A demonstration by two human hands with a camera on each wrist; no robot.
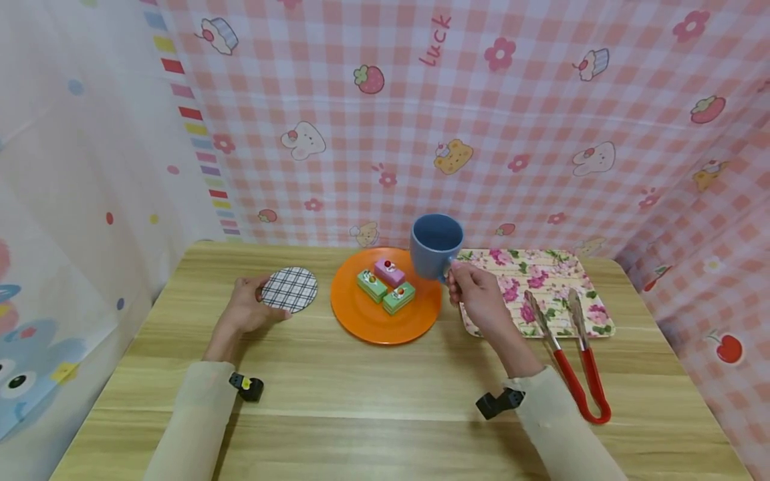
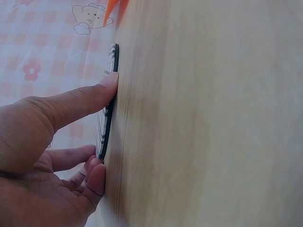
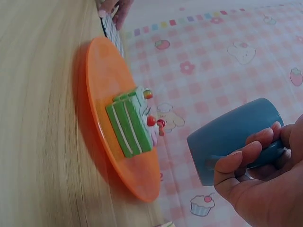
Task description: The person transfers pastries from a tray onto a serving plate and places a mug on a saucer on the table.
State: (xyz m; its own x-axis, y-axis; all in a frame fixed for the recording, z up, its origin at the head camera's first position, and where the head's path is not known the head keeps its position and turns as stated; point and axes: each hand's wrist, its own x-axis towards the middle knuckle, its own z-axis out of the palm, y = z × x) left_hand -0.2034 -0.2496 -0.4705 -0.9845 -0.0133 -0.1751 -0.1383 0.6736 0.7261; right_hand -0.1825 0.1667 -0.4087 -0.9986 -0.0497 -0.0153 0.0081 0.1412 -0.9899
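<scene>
My right hand [image 1: 481,297] grips a blue mug [image 1: 434,250] by its handle. The mug is held upright in the air, overlapping the back right rim of an orange plate [image 1: 349,314] in the head view. On the plate sit three toy cake slices, two green [image 1: 400,298] and one pink [image 1: 390,270]. To the left, my left hand [image 1: 246,307] holds a round black-and-white checked coaster [image 1: 290,290] at its edge, thumb on the near side and fingers on the left. In the left wrist view the coaster [image 2: 108,106] lies close along the tabletop.
A floral tray [image 1: 511,267] stands at the back right. Red-handled tongs [image 1: 577,361] lie with their metal tips on it and their handles on the wooden table [image 1: 361,414]. A pink checked curtain [image 1: 391,120] hangs behind the table.
</scene>
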